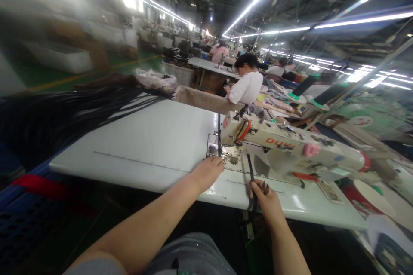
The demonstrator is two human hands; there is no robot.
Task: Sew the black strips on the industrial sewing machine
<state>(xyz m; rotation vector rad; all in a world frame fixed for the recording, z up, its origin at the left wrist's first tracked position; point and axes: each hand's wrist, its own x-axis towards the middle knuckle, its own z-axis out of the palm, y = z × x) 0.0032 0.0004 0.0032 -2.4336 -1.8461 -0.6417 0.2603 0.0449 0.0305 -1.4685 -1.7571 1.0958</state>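
A black strap [219, 126] runs under the head of a white sewing machine [277, 139]. My left hand [209, 172] rests on the table right in front of the needle area, fingers bent and close together at the near end of this strap; its fingertips are partly hidden. To the right, at the table's front edge, my right hand [267, 200] pinches another length of black strap [250, 167] between thumb and finger. Two dark pointed tips, like those of thread snips [265, 187], stick up out of the same hand. Further strap hangs below the edge.
A bundle of long black straps [80, 109] lies over the table's [155, 137] left end. Black thread cones [303, 88] stand behind the machine. A co-worker in a white shirt [248, 86] sits beyond a fabric-sided bin [206, 99]. A red strip [41, 184] hangs at the left.
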